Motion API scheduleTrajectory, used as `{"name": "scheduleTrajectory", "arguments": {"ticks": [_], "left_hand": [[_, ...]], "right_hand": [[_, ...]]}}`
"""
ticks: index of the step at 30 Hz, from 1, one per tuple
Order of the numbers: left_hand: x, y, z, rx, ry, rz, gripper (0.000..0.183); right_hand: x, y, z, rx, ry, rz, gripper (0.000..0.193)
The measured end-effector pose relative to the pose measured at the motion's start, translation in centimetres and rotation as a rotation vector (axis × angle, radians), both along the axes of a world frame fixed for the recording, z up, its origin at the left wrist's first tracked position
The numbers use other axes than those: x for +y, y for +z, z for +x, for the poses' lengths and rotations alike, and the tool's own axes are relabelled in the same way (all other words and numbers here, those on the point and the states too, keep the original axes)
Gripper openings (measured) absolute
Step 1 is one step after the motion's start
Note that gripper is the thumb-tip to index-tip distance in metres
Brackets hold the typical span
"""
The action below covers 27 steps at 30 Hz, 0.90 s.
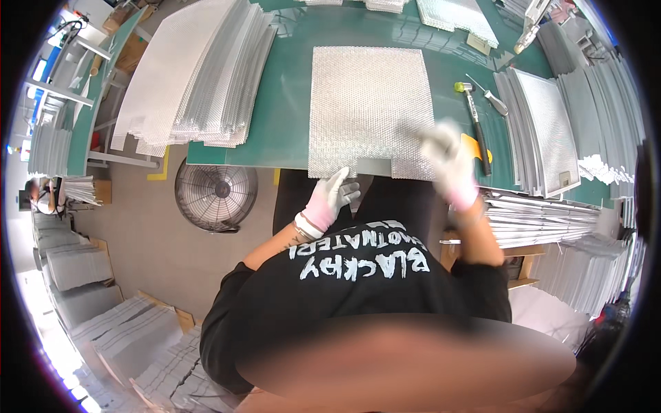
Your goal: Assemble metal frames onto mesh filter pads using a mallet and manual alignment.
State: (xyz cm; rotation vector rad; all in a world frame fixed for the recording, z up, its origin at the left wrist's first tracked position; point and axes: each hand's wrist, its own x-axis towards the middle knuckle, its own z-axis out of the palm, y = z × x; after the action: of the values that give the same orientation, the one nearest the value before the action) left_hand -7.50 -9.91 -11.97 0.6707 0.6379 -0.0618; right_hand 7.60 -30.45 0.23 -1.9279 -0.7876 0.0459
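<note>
Left hand (329,199): gloved fingers pinching silver embossed mesh sheet (368,110) at its 6 o'clock edge | right hand (449,162): blurred, grip unclear | green counter (289,103).

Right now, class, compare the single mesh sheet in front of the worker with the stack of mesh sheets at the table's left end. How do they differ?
The single mesh sheet lies alone and flat; the stack of mesh sheets is many layers, fanned.
The single sheet sits square to the table edge; the stack lies slanted and overhangs the green table.
Both gloved hands, left and right, are at the single sheet's near edge; nothing touches the stack.
Both are silvery metal mesh.
</note>
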Motion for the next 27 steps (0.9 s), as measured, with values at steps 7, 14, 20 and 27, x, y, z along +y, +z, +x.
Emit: {"name": "scheduleTrajectory", "arguments": {"ticks": [7, 14, 20, 27], "left_hand": [[0.0, -2.1, -2.8, -0.348, -0.210, 0.436, 0.038], [-0.8, -1.5, -2.4, -0.168, -0.080, 0.137, 0.032], [-1.0, 0.0, -2.2, -0.058, -0.129, 0.187, 0.032], [-2.1, -1.2, -1.6, -0.063, -0.329, 0.280, 0.035]], "right_hand": [[2.6, -12.5, -12.5, 1.160, -0.063, 0.541, 0.024], [2.7, -11.2, -10.6, 1.117, -0.101, 0.507, 0.015], [3.3, -10.9, -10.9, 0.995, -0.180, 0.462, 0.015], [3.4, -11.5, -10.6, 0.777, -0.198, 0.281, 0.027]]}}
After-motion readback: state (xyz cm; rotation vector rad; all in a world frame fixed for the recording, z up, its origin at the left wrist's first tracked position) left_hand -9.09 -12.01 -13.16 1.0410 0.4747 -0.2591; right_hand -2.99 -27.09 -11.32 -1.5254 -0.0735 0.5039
